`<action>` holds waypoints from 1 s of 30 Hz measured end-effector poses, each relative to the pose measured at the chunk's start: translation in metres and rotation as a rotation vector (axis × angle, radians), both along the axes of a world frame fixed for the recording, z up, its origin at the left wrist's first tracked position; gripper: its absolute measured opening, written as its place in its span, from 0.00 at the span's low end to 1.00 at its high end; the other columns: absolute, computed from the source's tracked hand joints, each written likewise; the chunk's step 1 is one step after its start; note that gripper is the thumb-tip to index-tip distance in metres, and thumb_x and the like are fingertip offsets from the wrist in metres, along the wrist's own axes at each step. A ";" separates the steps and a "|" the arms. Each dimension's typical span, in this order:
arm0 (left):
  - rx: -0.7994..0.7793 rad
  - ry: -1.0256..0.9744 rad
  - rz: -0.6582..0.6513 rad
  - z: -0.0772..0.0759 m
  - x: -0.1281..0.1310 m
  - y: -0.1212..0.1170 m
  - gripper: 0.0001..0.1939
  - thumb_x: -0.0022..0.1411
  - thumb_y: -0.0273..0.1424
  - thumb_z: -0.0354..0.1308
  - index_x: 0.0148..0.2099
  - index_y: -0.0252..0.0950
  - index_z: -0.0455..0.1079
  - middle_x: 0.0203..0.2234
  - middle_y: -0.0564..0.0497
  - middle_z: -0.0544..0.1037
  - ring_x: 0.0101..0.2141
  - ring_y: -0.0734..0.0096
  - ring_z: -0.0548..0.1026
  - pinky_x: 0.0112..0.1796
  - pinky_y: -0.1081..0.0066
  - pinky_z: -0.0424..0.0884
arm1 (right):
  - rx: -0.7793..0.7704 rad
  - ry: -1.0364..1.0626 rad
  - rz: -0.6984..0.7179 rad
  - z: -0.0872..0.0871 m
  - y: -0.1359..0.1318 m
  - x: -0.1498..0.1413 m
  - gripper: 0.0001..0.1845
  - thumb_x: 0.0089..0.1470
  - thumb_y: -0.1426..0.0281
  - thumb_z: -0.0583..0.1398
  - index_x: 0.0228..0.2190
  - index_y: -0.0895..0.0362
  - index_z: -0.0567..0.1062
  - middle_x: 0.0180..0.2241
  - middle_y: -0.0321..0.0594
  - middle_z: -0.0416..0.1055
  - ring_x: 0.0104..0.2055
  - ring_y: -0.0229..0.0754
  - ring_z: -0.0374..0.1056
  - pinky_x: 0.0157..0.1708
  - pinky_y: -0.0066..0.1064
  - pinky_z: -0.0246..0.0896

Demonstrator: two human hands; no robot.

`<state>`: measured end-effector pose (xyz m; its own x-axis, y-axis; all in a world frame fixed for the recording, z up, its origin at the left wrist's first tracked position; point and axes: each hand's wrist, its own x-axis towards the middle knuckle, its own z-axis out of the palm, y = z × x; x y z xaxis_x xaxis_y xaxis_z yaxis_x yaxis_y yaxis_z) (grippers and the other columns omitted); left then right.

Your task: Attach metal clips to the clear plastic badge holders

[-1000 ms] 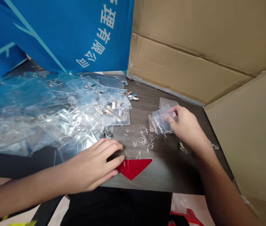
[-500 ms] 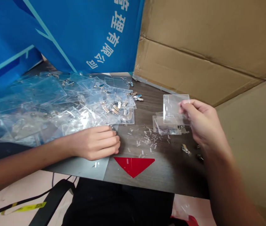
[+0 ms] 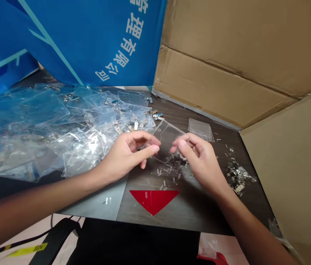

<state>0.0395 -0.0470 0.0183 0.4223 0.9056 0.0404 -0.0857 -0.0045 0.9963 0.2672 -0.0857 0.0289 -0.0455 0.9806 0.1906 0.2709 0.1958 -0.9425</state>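
Note:
A clear plastic badge holder [image 3: 169, 133] stands tilted between my hands, its slotted corner pointing up and away. My left hand [image 3: 133, 152] has thumb and forefinger closed at its left edge; the exact contact is partly hidden. Close to the right side of the holder is my right hand [image 3: 198, 158], fingers curled with thumb and fingertips a little apart and nothing seen in them. Below the fingers lie loose small clear plastic strips [image 3: 174, 167] on the dark table [image 3: 144, 206].
A heap of clear badge holders with metal clips [image 3: 45, 117] covers the left side. Flat clear holders [image 3: 199, 129] lie at the back right, and loose metal clips [image 3: 239, 176] at the right. Cardboard [image 3: 227, 84] and a blue panel [image 3: 89, 40] border the table. A red triangle [image 3: 154, 200] marks its front.
My right hand has left its clear holder at the back right and moved to the middle. My left hand has risen rightward and its fist has unfolded, with a badge holder now between my hands.

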 end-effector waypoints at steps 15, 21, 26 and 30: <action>0.358 0.118 -0.023 -0.004 -0.007 -0.009 0.04 0.69 0.30 0.71 0.42 0.36 0.87 0.37 0.48 0.79 0.36 0.69 0.80 0.31 0.75 0.78 | 0.440 -0.290 0.042 -0.004 -0.013 -0.009 0.07 0.64 0.76 0.70 0.38 0.52 0.83 0.35 0.36 0.81 0.36 0.42 0.73 0.36 0.37 0.66; 0.071 0.011 -0.357 0.002 -0.017 -0.001 0.13 0.77 0.38 0.64 0.41 0.35 0.80 0.50 0.43 0.78 0.48 0.61 0.79 0.46 0.66 0.79 | 0.645 -0.351 0.212 -0.004 -0.011 -0.004 0.11 0.67 0.81 0.68 0.39 0.51 0.84 0.38 0.37 0.79 0.38 0.42 0.74 0.40 0.39 0.68; -0.134 -0.072 -0.621 -0.001 -0.016 0.004 0.12 0.75 0.35 0.69 0.47 0.36 0.69 0.40 0.51 0.76 0.39 0.69 0.74 0.41 0.69 0.70 | 0.638 -0.297 0.302 -0.004 -0.009 0.000 0.10 0.66 0.80 0.70 0.39 0.51 0.86 0.41 0.39 0.76 0.40 0.42 0.71 0.36 0.35 0.67; -0.177 -0.116 -0.655 -0.005 -0.015 0.002 0.17 0.71 0.33 0.73 0.47 0.38 0.66 0.38 0.53 0.74 0.37 0.71 0.71 0.39 0.70 0.69 | 0.608 -0.268 0.332 -0.002 -0.009 0.002 0.09 0.65 0.78 0.72 0.39 0.50 0.86 0.42 0.39 0.75 0.40 0.42 0.71 0.38 0.36 0.70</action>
<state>0.0240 -0.0451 0.0129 0.8866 0.4625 -0.0062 -0.1219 0.2466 0.9614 0.2690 -0.0948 0.0272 -0.4424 0.6322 0.6361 0.3117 0.7735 -0.5519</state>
